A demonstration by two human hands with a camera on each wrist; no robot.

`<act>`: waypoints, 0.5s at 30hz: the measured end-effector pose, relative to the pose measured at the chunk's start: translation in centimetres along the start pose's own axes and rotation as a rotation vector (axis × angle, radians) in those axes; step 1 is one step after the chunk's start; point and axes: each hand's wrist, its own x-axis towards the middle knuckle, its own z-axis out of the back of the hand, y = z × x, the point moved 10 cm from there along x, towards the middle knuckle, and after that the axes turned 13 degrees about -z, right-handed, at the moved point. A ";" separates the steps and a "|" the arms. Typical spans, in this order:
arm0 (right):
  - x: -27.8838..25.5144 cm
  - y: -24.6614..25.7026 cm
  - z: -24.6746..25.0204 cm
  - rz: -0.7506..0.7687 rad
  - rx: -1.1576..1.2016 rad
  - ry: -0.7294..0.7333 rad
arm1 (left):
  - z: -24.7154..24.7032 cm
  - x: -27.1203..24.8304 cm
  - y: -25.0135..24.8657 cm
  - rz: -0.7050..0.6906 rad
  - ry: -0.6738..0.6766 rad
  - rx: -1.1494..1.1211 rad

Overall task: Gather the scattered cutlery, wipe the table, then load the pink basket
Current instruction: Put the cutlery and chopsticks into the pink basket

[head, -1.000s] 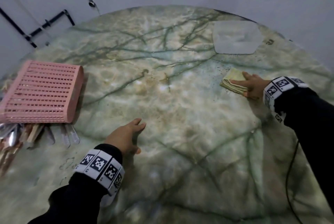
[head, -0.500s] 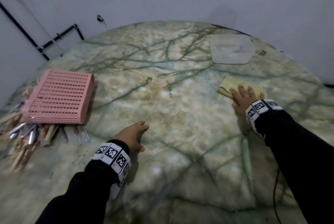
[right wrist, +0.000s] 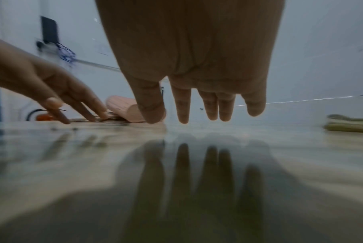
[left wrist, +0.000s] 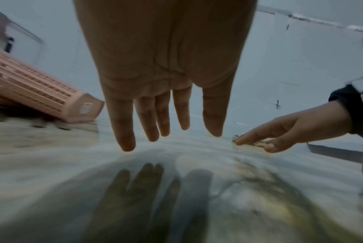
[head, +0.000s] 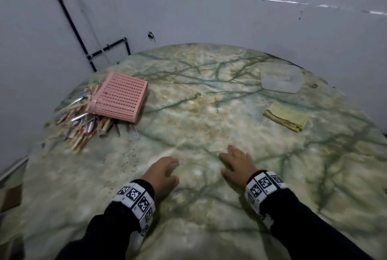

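The pink basket (head: 120, 97) lies on its side at the left of the round marble table (head: 209, 125). A heap of cutlery (head: 83, 122), wooden and metal pieces, is piled at its mouth. A folded yellow cloth (head: 285, 116) lies alone at the right. My left hand (head: 162, 172) and right hand (head: 236, 161) hover side by side just above the near middle of the table, fingers straight and empty. In the left wrist view the left hand (left wrist: 166, 131) hangs over its own reflection, with the basket (left wrist: 41, 93) to the left. The right wrist view shows the right hand (right wrist: 201, 118) empty, the cloth (right wrist: 350, 125) far right.
A clear plastic lid or tray (head: 281, 77) lies at the far right of the table. White walls stand close behind, with a black pipe (head: 69, 18) in the left corner. The table's edge curves away on both sides.
My right hand let go of the yellow cloth and drew back toward me, beside the left hand. The cloth stays at the right. The view has tilted up.
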 end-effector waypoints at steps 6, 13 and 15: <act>-4.1 9.5 -4.5 0.190 -0.017 0.079 | 5.1 -5.1 2.8 0.009 -0.038 0.101; -1.8 20.1 -1.7 0.231 0.013 0.003 | 15.3 -5.0 5.5 -0.008 -0.241 0.134; -0.4 23.7 0.2 0.241 0.024 -0.041 | 18.8 -3.8 6.1 -0.040 -0.301 0.180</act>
